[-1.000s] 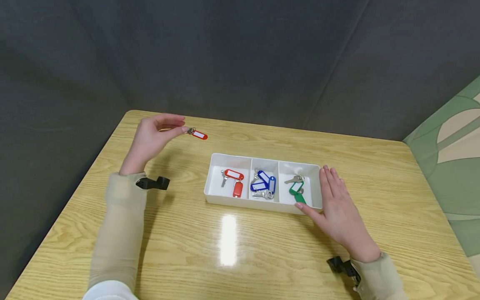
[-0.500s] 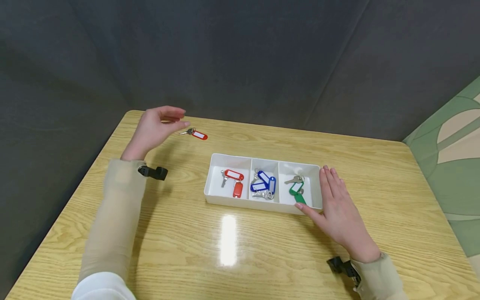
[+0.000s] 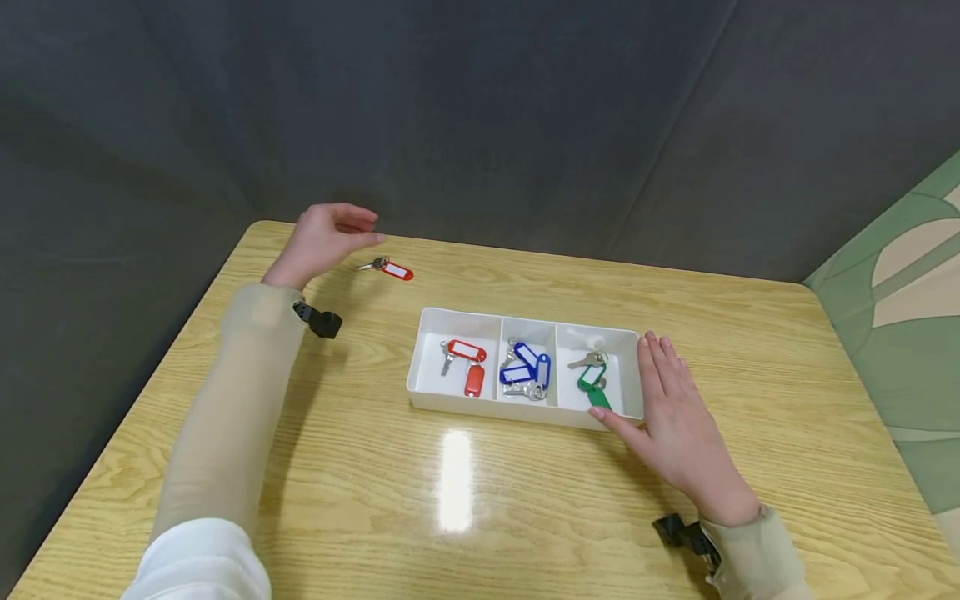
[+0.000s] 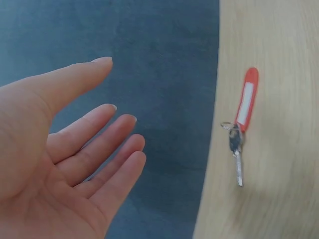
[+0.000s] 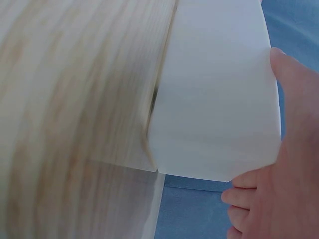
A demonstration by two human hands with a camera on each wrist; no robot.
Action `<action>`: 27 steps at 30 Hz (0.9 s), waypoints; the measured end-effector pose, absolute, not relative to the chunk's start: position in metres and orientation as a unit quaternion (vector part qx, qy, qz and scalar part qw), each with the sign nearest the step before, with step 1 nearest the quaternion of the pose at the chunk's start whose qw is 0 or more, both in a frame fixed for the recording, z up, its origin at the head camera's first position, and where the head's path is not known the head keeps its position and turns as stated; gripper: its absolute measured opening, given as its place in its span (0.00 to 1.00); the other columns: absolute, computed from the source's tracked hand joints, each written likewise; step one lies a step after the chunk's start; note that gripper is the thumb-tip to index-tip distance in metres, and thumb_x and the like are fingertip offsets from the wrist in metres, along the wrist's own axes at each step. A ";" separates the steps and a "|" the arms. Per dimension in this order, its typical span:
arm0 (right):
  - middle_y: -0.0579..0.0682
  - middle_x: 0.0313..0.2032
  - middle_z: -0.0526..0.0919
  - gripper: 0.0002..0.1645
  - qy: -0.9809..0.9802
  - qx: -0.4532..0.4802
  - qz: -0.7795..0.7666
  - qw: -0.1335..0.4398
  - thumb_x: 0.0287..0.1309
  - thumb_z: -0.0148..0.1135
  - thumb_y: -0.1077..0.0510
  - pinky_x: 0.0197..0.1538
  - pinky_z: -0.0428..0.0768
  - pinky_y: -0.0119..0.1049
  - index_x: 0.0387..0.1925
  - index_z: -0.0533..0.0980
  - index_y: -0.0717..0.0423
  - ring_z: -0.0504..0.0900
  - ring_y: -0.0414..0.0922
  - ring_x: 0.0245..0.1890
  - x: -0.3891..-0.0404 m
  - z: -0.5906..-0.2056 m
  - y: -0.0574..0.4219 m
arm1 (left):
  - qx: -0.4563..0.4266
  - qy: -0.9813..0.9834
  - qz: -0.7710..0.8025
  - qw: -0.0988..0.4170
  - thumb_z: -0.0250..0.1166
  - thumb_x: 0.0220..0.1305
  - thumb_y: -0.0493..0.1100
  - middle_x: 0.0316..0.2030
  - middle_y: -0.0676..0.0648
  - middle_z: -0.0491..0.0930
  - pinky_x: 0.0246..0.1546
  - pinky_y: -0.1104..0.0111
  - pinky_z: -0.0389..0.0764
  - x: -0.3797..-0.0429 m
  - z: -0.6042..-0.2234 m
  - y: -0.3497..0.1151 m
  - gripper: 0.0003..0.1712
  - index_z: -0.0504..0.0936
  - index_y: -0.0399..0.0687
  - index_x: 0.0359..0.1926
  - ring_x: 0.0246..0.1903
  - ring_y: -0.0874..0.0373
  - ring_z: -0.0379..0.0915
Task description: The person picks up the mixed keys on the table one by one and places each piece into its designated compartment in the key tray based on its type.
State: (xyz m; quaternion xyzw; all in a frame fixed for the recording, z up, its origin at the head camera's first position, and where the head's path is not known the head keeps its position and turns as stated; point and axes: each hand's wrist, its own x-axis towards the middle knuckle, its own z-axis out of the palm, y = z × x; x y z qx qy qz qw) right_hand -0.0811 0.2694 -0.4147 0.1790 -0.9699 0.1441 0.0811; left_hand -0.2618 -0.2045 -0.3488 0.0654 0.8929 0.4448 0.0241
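In the head view my left hand (image 3: 318,243) hovers near the far left of the table, its fingers relaxed and holding nothing. Just right of it lies a key with a red key tag (image 3: 397,271); the left wrist view shows the red-tagged key (image 4: 247,104) apart from the fingers. A white three-compartment tray (image 3: 487,407) stands mid-table. My right hand (image 3: 686,425) rests against its right end, fingers straight along that side and thumb at the front rim. Inside are red key tags (image 3: 467,350) on the left, blue key tags (image 3: 517,374) in the middle and green key tags (image 3: 592,375) on the right.
The wooden table (image 3: 360,475) has its back edge close behind the left hand. A dark curtain (image 3: 480,125) hangs beyond it. At the far right is a green patterned panel (image 3: 907,333).
My left hand let go of the red-tagged key, which stays on the table, then lifted and drew away toward the back edge. The right hand and the tray have not moved.
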 end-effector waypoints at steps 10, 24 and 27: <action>0.69 0.77 0.49 0.64 -0.971 0.179 0.137 0.080 0.62 0.63 0.31 0.76 0.44 0.52 0.78 0.45 0.68 0.44 0.62 0.77 -0.080 -0.413 0.269 | 0.052 0.901 0.429 0.037 0.70 0.67 0.45 0.52 0.37 0.82 0.54 0.55 0.75 -0.281 -0.378 -0.207 0.24 0.81 0.36 0.59 0.51 0.45 0.78; 0.68 0.77 0.49 0.65 -0.971 0.182 0.132 0.083 0.62 0.64 0.31 0.77 0.43 0.51 0.78 0.46 0.69 0.45 0.62 0.77 -0.080 -0.411 0.267 | 0.057 0.922 0.379 0.056 0.70 0.66 0.39 0.52 0.34 0.81 0.56 0.53 0.74 -0.291 -0.407 -0.209 0.23 0.81 0.31 0.58 0.52 0.42 0.77; 0.68 0.77 0.48 0.65 -0.971 0.183 0.131 0.084 0.62 0.64 0.30 0.77 0.43 0.51 0.78 0.46 0.70 0.44 0.62 0.77 -0.080 -0.412 0.267 | 0.058 0.921 0.381 0.058 0.69 0.66 0.38 0.52 0.33 0.81 0.57 0.53 0.74 -0.290 -0.409 -0.209 0.22 0.81 0.31 0.58 0.53 0.41 0.77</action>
